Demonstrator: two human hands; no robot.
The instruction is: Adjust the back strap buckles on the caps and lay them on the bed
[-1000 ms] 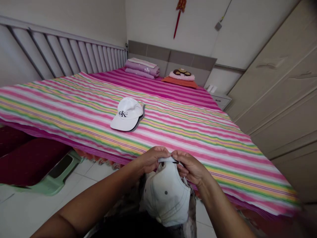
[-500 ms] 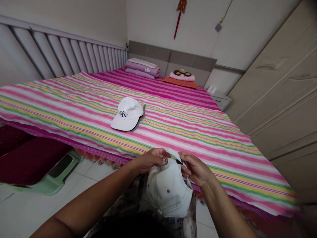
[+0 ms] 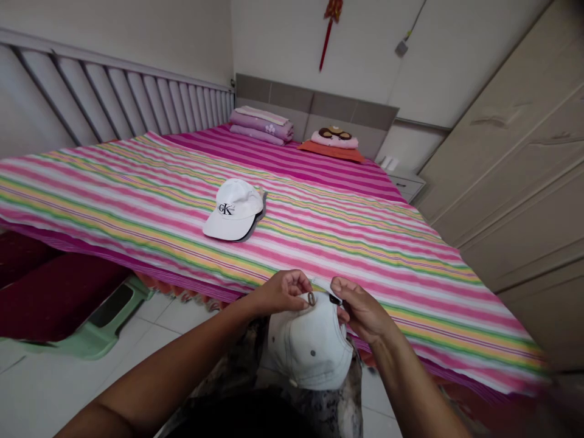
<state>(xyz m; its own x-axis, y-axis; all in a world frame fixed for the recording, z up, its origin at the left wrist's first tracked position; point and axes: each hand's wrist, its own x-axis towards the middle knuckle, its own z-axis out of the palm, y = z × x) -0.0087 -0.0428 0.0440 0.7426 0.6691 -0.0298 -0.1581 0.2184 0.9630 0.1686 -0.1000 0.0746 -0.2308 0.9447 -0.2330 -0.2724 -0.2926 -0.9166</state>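
The person holds a pale cap (image 3: pixel 310 350) in both hands, low and close to the body, just in front of the near edge of the bed. The crown faces back toward the wearer of the camera, one small dark eyelet showing on it, and the rear opening is turned upward and to the right.

The left hand (image 3: pixel 289 293) has a narrow grip on the cap's back edge, thumb and bent fingers closed beside a small metal buckle (image 3: pixel 311 299). The right hand (image 3: pixel 360 309) holds the other side of the rear opening, its thumb and fingers pinched near a small black piece (image 3: pixel 335 300) on the edge. A light strap seems to run between the two hands, but it is too small and blurred to tell whether it passes through the buckle.

Beyond the hands, well apart from them, a white cap (image 3: pixel 238 201) with black letters on its front rests upright on the striped cover (image 3: pixel 401 261), its brim pointing toward the near left. Folded purple bedding (image 3: pixel 262 128) lies by the headboard (image 3: pixel 314 109), with a pink folded piece (image 3: pixel 335 142) on an orange one (image 3: pixel 326 151) to its right. At the left, a dark red cushion (image 3: pixel 64 298) covers a green stool (image 3: pixel 107 337).
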